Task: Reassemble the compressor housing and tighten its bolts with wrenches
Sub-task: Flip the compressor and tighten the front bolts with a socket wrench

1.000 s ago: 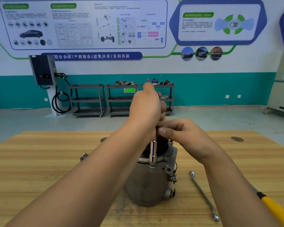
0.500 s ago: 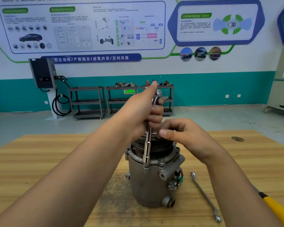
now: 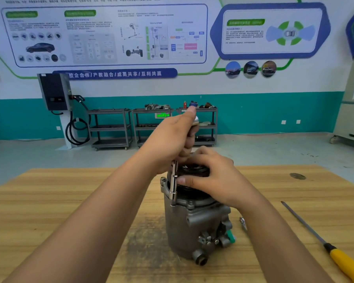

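A grey metal compressor housing (image 3: 184, 231) stands upright in the middle of the wooden table (image 3: 59, 211), with a black pulley on top. My left hand (image 3: 172, 139) grips the upper end of a chrome socket wrench (image 3: 173, 186) that stands upright, its socket down on a bolt at the housing's top flange. My right hand (image 3: 211, 176) rests on the pulley and top edge of the housing, fingers curved over it, fingertips beside the wrench shaft.
A yellow-handled screwdriver (image 3: 325, 242) lies at the right of the table. The end of a combination wrench (image 3: 242, 221) shows behind my right forearm. Grey shelving carts (image 3: 110, 129) and a wall charger (image 3: 53, 92) stand far back.
The housing has turned, its ports now facing front right. My right hand dropped from the wrench shaft onto the pulley. The view moved closer and left.
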